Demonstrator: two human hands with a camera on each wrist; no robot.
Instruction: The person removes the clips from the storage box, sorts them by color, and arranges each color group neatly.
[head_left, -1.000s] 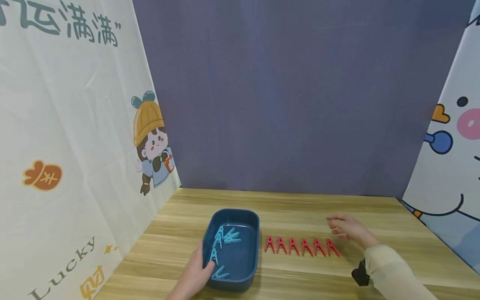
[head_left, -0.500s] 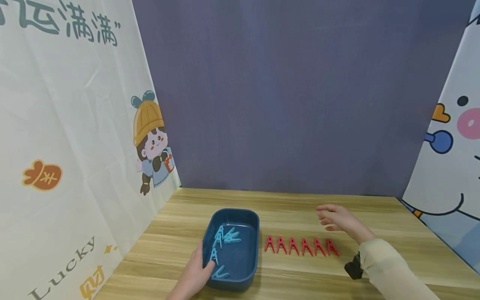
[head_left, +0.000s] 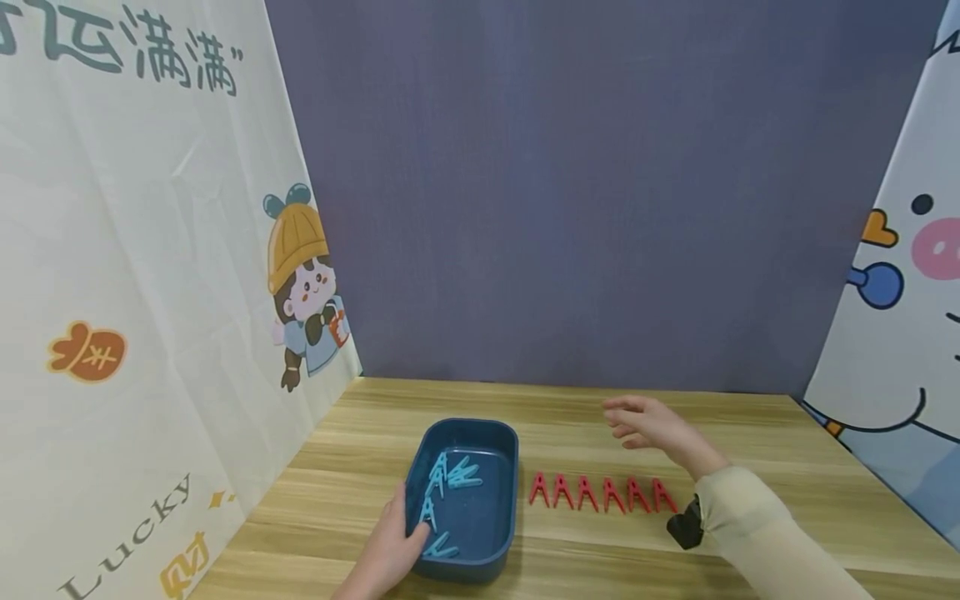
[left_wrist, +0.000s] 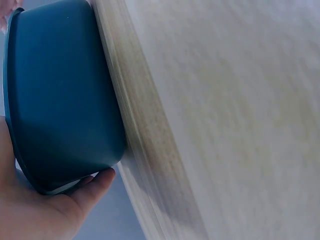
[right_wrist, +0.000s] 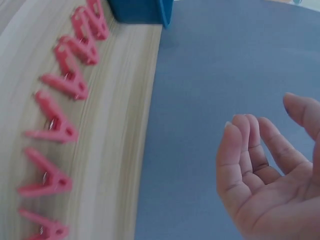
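Observation:
In the head view a dark blue plastic bin (head_left: 514,492) stands on the wooden table, with several light blue clothespins (head_left: 462,473) lying in its left half. My left hand (head_left: 386,537) grips the bin's near left wall, thumb over the rim and fingers outside; the left wrist view shows it against the bin's outer wall. To the right of the bin, several red clothespins (head_left: 587,492) lie in a row. Above and beyond the row's right part, my right hand (head_left: 656,429) hangs in the air. Its fingers are loosely bent, and nothing is in its palm in the right wrist view.
A dark blue-grey panel (head_left: 562,208) rises at the table's back edge. Printed cloths close in the left side (head_left: 187,292) and the right side (head_left: 900,350). A black object (head_left: 686,525) sits at my right wrist, close to the last red clothespin.
My right hand has moved left and a little away from me, over the table behind the red clothespins. My left hand, the bin and the clothespins have stayed put.

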